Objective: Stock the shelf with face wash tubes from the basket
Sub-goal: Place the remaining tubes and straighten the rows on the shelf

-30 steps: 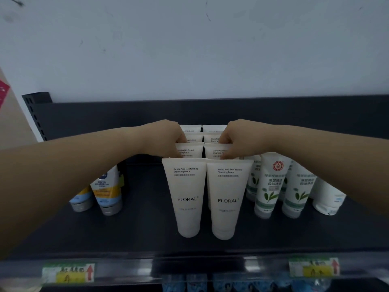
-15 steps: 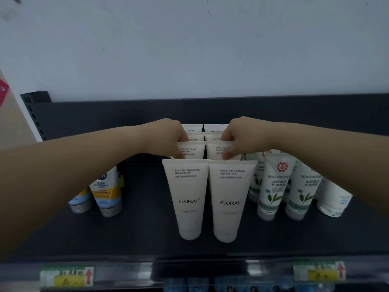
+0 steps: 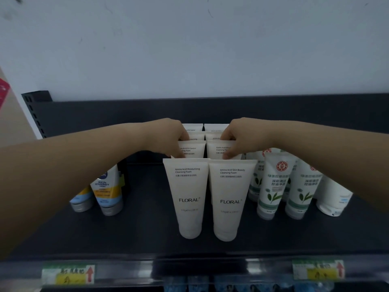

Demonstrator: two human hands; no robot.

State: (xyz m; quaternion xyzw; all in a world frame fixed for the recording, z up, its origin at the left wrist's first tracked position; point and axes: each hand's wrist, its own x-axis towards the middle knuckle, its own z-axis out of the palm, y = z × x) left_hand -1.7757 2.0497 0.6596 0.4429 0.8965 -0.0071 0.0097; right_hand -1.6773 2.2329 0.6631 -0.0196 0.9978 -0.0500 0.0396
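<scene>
**Mia:** What is on the big dark shelf (image 3: 147, 228)?

**Ben:** Two rows of white tubes (image 3: 228, 186) stand in the middle of it, caps down. The rows run from near to far. The left hand (image 3: 168, 138) holds the second tube of the left row (image 3: 193, 149). The right hand (image 3: 246, 138) holds the second tube of the right row (image 3: 217, 150).

**Mia:** What are the fingers (image 3: 179, 153) doing?

**Ben:** They are curled. They pinch the flat top edge of each tube.

**Mia:** How do you do this bit well?

**Ben:** I think you nudge both tubes gently until they stand straight behind the near pair (image 3: 187, 199). Don't bump that pair. Don't bump the green tubes (image 3: 271, 186) just beside on the right. Let go only when each tube stands alone.

**Mia:** What can't you see?

**Ben:** The basket is not in view. The hands cover part of the far tubes, so I can't count them well. The price tags (image 3: 67, 275) on the near edge are too blurry to read.
</scene>
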